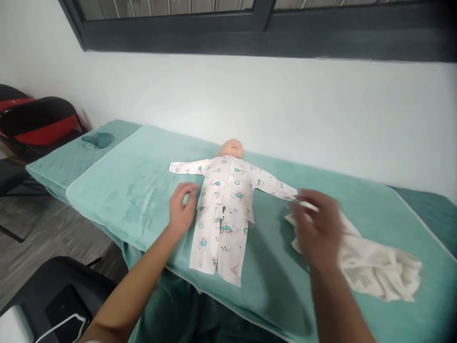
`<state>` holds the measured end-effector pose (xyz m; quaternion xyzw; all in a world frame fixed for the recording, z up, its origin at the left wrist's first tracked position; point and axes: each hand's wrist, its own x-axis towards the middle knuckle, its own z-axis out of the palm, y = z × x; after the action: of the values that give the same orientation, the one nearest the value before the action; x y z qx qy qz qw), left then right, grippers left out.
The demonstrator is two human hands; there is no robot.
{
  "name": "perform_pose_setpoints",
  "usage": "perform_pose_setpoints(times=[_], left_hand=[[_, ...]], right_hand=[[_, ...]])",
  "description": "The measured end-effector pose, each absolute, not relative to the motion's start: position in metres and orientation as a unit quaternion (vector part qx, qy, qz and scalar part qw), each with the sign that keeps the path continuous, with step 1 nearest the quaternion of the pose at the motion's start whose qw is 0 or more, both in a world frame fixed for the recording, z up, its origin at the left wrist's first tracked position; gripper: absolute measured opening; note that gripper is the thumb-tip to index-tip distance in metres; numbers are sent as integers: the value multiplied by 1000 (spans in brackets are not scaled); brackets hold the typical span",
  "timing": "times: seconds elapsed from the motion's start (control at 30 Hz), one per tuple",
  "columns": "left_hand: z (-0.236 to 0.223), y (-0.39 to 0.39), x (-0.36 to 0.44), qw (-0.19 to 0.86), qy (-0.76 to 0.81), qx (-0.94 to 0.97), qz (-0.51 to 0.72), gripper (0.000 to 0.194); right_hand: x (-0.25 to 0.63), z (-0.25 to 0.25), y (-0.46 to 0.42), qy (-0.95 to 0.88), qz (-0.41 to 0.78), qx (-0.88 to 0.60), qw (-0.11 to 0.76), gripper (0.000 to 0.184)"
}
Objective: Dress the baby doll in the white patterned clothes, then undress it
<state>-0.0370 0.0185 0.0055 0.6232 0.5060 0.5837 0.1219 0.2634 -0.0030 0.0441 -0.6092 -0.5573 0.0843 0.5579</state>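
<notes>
A baby doll [231, 148] lies on its back on a teal padded table [135, 176], dressed in a white printed shirt [228, 183] and matching trousers [217, 240], sleeves spread out sideways. My left hand [182, 209] hovers open just left of the doll's waist, fingers loosely curled and holding nothing. My right hand [316, 228] is blurred by motion, fingers spread, over the near end of a crumpled white cloth [378, 267] by the doll's sleeve end. I cannot tell whether it touches the cloth.
A white wall and a dark window frame [264, 33] stand behind the table. Black and red chairs [39, 121] are at the far left. A small dark teal cloth [98, 139] lies at the table's left end. A black seat [57, 295] sits at the lower left.
</notes>
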Motion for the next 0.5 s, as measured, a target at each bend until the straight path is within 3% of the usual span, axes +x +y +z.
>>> perform_pose_setpoints(times=[0.17,0.3,0.5], left_hand=[[25,157,31,268,475,634,548,25],[7,197,52,254,478,693,476,36],[0,188,50,276,452,690,494,31]], right_hand=[[179,39,130,-603,183,-625,461,24],[167,18,176,-627,185,-682,329,16],[176,14,172,-634,219,-652,354,21]])
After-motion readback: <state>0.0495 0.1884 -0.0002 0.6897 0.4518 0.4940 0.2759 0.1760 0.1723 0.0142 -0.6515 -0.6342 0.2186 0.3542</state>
